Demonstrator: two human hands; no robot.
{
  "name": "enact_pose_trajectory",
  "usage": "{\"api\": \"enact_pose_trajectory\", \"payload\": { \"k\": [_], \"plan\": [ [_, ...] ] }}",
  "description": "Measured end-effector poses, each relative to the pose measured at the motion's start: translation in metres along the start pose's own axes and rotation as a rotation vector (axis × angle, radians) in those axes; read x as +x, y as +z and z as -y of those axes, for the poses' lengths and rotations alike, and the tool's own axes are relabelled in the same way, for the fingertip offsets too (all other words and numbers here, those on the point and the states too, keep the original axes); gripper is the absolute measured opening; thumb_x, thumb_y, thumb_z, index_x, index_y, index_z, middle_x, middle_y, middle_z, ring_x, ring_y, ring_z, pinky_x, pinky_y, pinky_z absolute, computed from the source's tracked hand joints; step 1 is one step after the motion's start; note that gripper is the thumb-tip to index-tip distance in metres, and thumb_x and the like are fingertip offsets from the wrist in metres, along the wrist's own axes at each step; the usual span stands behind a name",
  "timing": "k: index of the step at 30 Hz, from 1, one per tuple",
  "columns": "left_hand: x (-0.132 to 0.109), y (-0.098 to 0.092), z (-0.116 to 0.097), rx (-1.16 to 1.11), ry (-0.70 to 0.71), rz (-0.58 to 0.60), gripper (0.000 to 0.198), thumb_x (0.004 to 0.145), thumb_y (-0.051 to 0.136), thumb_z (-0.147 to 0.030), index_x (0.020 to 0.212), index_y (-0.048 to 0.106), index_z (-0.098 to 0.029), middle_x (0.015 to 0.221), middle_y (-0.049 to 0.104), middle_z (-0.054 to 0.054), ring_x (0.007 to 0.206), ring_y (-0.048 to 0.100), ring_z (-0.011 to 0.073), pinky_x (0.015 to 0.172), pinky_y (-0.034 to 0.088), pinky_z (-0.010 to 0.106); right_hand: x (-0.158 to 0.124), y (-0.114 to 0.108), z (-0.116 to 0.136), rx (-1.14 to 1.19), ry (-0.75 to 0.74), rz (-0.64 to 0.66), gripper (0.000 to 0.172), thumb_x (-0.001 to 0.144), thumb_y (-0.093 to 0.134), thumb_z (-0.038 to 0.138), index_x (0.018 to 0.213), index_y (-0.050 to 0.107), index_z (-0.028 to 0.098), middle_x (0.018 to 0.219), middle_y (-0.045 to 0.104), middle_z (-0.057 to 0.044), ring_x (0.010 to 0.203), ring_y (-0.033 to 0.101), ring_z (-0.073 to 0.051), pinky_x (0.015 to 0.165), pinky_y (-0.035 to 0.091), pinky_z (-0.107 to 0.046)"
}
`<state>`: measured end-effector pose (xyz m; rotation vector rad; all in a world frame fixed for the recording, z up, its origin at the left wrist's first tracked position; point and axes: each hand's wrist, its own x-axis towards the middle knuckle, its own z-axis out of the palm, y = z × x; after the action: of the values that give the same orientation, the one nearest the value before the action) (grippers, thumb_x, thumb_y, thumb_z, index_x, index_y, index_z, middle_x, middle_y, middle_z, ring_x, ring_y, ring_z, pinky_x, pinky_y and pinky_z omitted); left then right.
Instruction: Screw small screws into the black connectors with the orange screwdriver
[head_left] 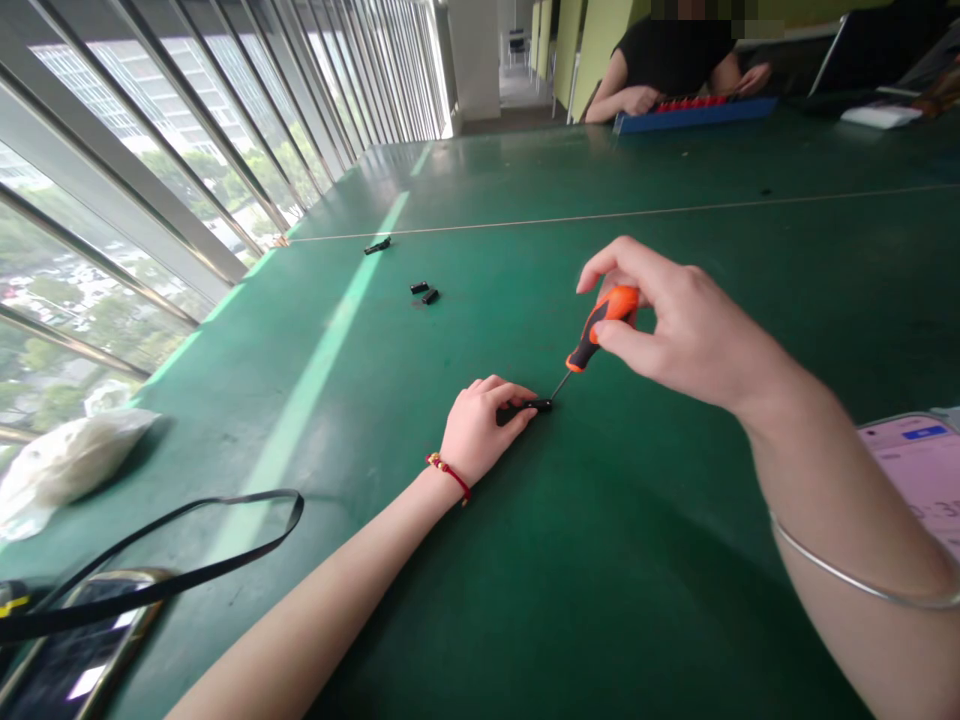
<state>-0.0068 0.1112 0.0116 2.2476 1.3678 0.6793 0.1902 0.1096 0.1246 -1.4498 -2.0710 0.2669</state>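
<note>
Translucent plastic bag [67,470] lying on green worktop [225,420]; hands apart: left hand [484,430] clamping small black cylindrical part [523,408], right hand [679,325] pinching orange-handled screwdriver [602,325], tip touching part; blue tray [694,115] holding red items [694,102] farther off.

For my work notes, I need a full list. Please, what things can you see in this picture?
green workbench: 1, green, whole view
small black cylindrical parts: 3, black, mid-left
black cylindrical part: 1, black, under left hand
orange-handled screwdriver: 1, orange-black, right hand
clear plastic bag: 1, whitish, far left
black strap: 1, black, lower left
gold-framed smartphone: 1, dark, lower left
pink-screened smartphone: 1, pink, right edge
blue tray: 1, blue, far end
white box: 1, white, far right
co-worker: 1, black top, far end
left hand: 1, red bracelet, pressing the part
right hand: 1, silver bangle, gripping screwdriver
</note>
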Motion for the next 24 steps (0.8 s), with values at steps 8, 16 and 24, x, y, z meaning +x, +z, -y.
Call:
{"api": "enact_pose_trajectory", "payload": {
  "k": [8, 16, 24],
  "plan": [
    [0.0017, 0.0010, 0.0017, -0.011, 0.005, -0.003, 0.017, 0.083, 0.060, -0.026, 0.096, 0.071, -0.025, 0.088, 0.065, 0.002, 0.083, 0.057, 0.0167, 0.078, 0.046, 0.031, -0.0003, -0.0002, 0.0008, 0.002, -0.024, 0.009, 0.018, 0.074, 0.055, 0.027, 0.091, 0.058, 0.024, 0.064, 0.057, 0.003, 0.054, 0.047, -0.013, 0.055, 0.033, -0.027],
    [-0.0001, 0.0017, 0.0025, -0.005, 0.017, -0.011, 0.019, 0.084, 0.059, -0.026, 0.099, 0.071, -0.025, 0.089, 0.065, 0.002, 0.083, 0.057, 0.0162, 0.078, 0.045, 0.031, -0.0008, -0.0013, -0.0004, 0.009, -0.011, 0.018, 0.017, 0.077, 0.056, 0.030, 0.092, 0.060, 0.024, 0.064, 0.058, 0.003, 0.052, 0.046, -0.012, 0.053, 0.032, -0.026],
    [0.0009, 0.0023, 0.0040, -0.006, 0.012, -0.007, 0.019, 0.083, 0.060, -0.025, 0.098, 0.071, -0.025, 0.088, 0.065, 0.002, 0.084, 0.057, 0.0167, 0.077, 0.045, 0.030, -0.0006, -0.0020, -0.0004, 0.017, -0.006, 0.022, 0.017, 0.075, 0.058, 0.030, 0.091, 0.059, 0.024, 0.066, 0.059, 0.001, 0.056, 0.050, -0.014, 0.054, 0.032, -0.028]
  ]
}}
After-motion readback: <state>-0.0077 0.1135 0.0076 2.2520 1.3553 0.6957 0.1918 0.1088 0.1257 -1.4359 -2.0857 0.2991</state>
